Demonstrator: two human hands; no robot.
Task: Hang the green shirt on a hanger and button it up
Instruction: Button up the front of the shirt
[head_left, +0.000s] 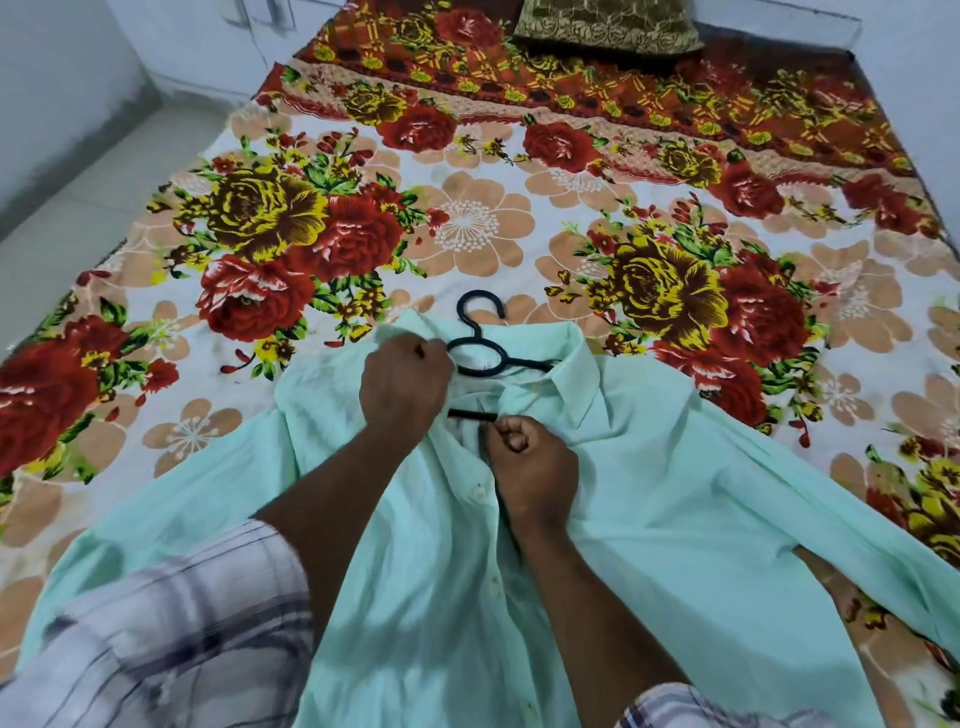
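Our green shirt (649, 467) lengthwise away from us, hanger (475, 358) hook pointing far, left hand (405, 384) clenching shirt beside hanger, right hand (530, 462) pinching shirt below it

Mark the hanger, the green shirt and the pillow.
hanger (524, 362), head view, on the arm beside its ring.
green shirt (649, 467), head view, on the front panel below the collar.
pillow (608, 26), head view, on the middle of its cover.

Floral bedsheet (467, 223) across the bed, patterned cushion (608, 26) at its far end, pale floor (78, 197) beside.
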